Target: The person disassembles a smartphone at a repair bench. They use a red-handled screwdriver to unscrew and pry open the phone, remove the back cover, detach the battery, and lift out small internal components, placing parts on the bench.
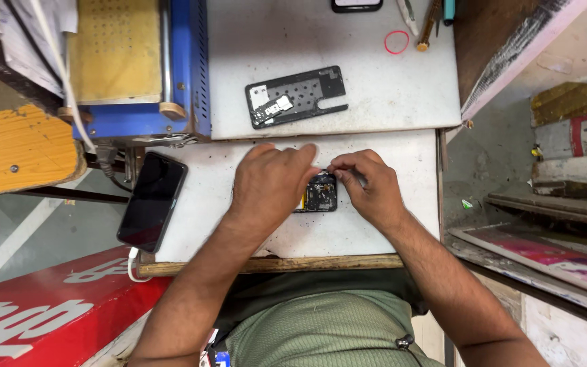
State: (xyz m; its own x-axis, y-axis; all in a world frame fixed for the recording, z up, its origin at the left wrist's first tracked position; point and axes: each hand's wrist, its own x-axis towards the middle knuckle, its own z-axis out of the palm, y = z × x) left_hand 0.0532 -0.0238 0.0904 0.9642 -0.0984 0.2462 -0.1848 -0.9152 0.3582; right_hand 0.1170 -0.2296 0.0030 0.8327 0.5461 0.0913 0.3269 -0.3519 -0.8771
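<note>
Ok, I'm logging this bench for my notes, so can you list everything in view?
opened phone: 1, black with innards showing, on the white table, under both hands
white table: 1, white, centre, wooden front edge
phone frame plate: 1, black, on the upper white surface
intact phone: 1, black, screen dark, table's left edge, white cable at its lower end
blue machine: 1, blue with yellow top, upper left
rubber band: 1, red, upper right of the surface
hand tools: several, mixed, top edge
red board: 1, red, lower left
left hand: 1, covering the phone's left part
right hand: 1, fingertips at the phone's top
</note>
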